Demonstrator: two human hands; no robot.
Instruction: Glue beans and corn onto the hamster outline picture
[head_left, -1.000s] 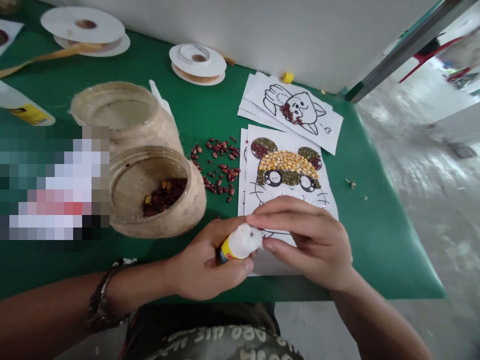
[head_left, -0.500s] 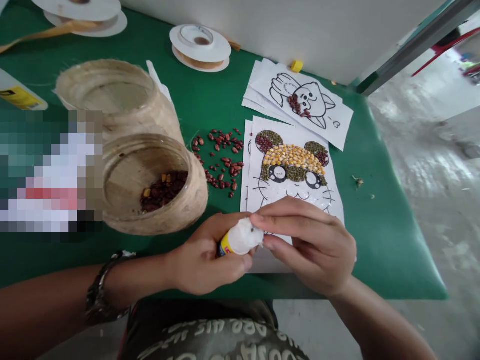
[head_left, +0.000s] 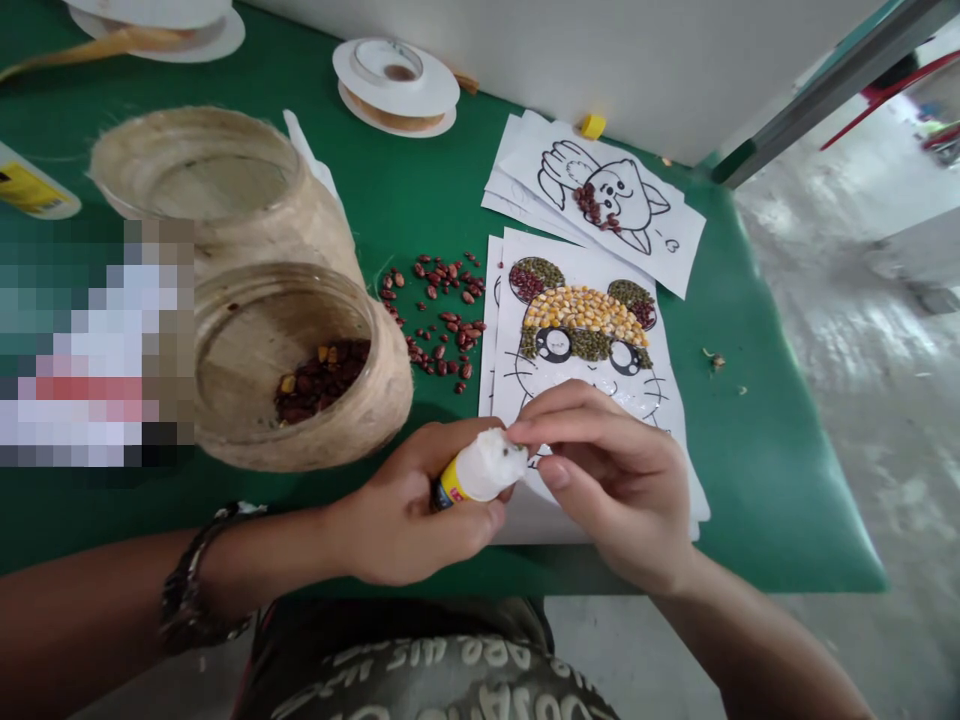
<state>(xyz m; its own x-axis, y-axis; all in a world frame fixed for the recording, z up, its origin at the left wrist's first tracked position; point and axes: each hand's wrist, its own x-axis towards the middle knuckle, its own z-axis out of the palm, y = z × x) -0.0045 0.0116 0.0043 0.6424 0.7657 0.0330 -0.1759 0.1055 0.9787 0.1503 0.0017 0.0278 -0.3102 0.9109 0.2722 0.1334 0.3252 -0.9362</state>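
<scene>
My left hand (head_left: pixel 416 510) is wrapped round a glue bottle (head_left: pixel 484 468) with a white top and a yellow label, tilted with its top toward the right. Small dark specks show on the glue-crusted top. Against that top rest the fingertips of my right hand (head_left: pixel 619 480), while its thumb stands apart from the forefinger with nothing visible between them. Under both hands lies an animal-face drawing (head_left: pixel 555 385), partly covered with yellow corn kernels (head_left: pixel 589 312), green seeds and red beans. Wet-looking shine spreads over its lower face, which my right hand partly hides.
Loose red beans (head_left: pixel 450 325) lie left of the drawing. Two fibre-wrapped jars (head_left: pixel 390 370) stand further left, the nearer holding beans. A fox drawing (head_left: pixel 637 205), ribbon spools (head_left: pixel 397 85), another bottle (head_left: pixel 34 185) and a yellow piece (head_left: pixel 592 127) sit farther back on the green table (head_left: pixel 780 480).
My right thumb has come away from the bottle's top, opening a gap below the forefinger. The left hand keeps its hold on the bottle. The view has shifted slightly.
</scene>
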